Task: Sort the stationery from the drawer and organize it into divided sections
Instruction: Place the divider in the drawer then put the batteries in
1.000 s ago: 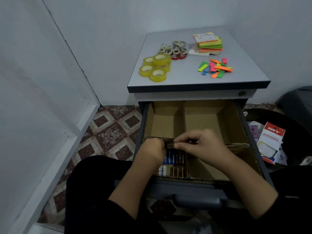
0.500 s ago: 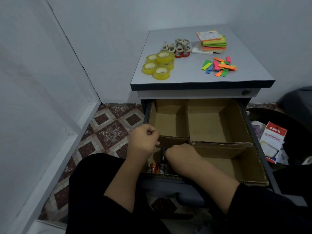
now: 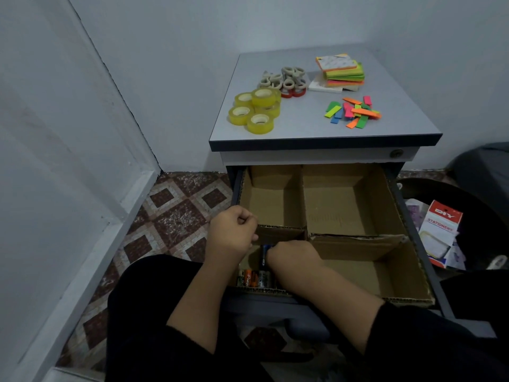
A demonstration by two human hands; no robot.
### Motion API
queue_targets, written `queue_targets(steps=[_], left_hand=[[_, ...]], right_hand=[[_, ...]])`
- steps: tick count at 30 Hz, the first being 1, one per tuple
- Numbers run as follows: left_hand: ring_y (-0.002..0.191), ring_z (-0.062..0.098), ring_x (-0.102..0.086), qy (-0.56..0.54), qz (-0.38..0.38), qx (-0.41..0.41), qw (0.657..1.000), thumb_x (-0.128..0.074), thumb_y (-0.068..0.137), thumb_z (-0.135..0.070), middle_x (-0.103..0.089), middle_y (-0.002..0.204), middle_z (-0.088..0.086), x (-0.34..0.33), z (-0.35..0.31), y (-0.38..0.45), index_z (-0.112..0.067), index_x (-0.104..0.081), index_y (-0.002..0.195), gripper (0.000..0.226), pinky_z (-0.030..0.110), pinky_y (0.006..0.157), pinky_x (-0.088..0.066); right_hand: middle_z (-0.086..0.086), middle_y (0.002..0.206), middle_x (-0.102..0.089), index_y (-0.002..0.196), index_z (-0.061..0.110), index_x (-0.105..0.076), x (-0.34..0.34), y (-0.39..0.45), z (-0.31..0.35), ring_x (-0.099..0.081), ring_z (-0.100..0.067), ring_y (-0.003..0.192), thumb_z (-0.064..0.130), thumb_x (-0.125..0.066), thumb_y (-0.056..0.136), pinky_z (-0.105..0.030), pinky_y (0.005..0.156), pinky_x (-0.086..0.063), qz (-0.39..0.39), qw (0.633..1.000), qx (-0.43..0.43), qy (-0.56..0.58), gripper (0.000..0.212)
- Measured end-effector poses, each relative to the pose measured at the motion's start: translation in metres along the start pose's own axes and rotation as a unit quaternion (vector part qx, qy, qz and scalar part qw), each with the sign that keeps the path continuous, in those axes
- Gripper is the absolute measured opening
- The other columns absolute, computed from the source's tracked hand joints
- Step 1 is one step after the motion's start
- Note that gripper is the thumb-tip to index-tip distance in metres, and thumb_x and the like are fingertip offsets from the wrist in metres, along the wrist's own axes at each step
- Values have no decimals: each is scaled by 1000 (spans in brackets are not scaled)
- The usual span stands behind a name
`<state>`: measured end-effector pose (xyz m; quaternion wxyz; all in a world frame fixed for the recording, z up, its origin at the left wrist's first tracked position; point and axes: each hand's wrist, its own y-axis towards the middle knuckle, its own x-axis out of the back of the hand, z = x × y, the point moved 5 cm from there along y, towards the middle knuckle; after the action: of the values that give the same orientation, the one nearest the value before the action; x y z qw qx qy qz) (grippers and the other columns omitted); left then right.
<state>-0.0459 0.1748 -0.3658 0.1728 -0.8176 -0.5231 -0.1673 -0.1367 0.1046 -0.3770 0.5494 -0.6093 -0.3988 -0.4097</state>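
The right hand grips a blue battery to lay it in the near-left section; the left hand is a closed, empty-looking fist.

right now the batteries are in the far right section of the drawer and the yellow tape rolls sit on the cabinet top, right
Not quite. The batteries lie in the near left section of the drawer, the one both hands reach over, not the far right one, which holds nothing visible. The head view shows this. The yellow tape rolls do sit on the cabinet top.
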Motion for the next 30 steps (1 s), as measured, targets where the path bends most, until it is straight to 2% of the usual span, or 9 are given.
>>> queue_targets(steps=[6, 8, 10, 12, 14, 17, 19, 25, 30], left_hand=[[58, 6, -63, 4, 31, 1, 1000, -57, 91, -9, -63, 73, 3, 2, -4, -1, -16, -60, 75, 18, 20, 48, -48], [61, 7, -62, 6, 78, -5, 997, -59, 91, -8, -63, 74, 3, 4, -8, -3, -17, -62, 76, 18, 19, 51, -49], [70, 11, -62, 65, 160, -24, 985, -61, 90, -10, -64, 76, 0, 3, -12, -8, -21, -64, 77, 17, 24, 62, -52], [82, 11, -61, 222, 253, -51, 940, -60, 90, -16, -65, 85, -5, -4, -14, -16, -25, -66, 81, 14, 25, 73, -50], [90, 14, -60, 392, 301, -82, 866, -55, 93, -17, -64, 94, -3, -14, -12, -24, -21, -68, 88, 14, 27, 80, -49], [90, 23, -57, 524, 299, -98, 792, -50, 94, -9, -56, 88, 3, -29, -7, -31, -11, -61, 91, 11, 27, 74, -42], [103, 25, -58, 562, 289, -83, 771, -52, 93, -6, -59, 107, 8, -34, -3, -32, -7, -59, 109, 18, 29, 78, -43], [111, 26, -56, 599, 267, -124, 745, -48, 94, -7, -57, 122, 11, -38, 0, -35, -6, -56, 118, 25, 33, 89, -46], [114, 25, -55, 589, 281, -97, 752, -51, 94, -8, -55, 126, 11, -39, 1, -32, -7, -53, 123, 29, 32, 91, -45]], right_hand=[[-10, 101, -65, 104, 8, -63, 11, -9, -5, -63, -28, 91, 6, -49, 92, -32, 69, -45, -33, 998, 17, 47, 18], [-5, 98, -66, 105, 14, -65, 18, -14, -15, -62, -23, 91, 14, -50, 93, -33, 80, -49, -88, 992, 33, 80, 19], [5, 103, -66, 112, 26, -64, 26, -21, -31, -58, -13, 100, 24, -48, 95, -33, 96, -40, -159, 979, 30, 124, 23], [14, 111, -63, 117, 32, -61, 29, -28, -53, -52, -7, 110, 29, -48, 96, -31, 102, -30, -219, 960, -10, 175, 25], [18, 110, -62, 113, 34, -63, 26, -32, -72, -50, -4, 109, 29, -52, 95, -32, 102, -31, -249, 940, -62, 225, 22], [22, 99, -61, 92, 41, -64, 9, -30, -90, -54, 1, 99, 22, -60, 91, -23, 89, -45, -238, 846, -119, 463, 19], [22, 96, -61, 85, 43, -63, 2, -27, -92, -55, 3, 96, 20, -62, 90, -22, 84, -49, -229, 789, -129, 555, 24], [21, 96, -63, 82, 43, -63, -4, -23, -93, -57, 1, 98, 20, -63, 89, -26, 86, -50, -232, 781, -129, 566, 24], [20, 98, -64, 83, 43, -64, -6, -22, -94, -58, -1, 99, 22, -64, 89, -27, 87, -51, -234, 782, -130, 562, 23]])
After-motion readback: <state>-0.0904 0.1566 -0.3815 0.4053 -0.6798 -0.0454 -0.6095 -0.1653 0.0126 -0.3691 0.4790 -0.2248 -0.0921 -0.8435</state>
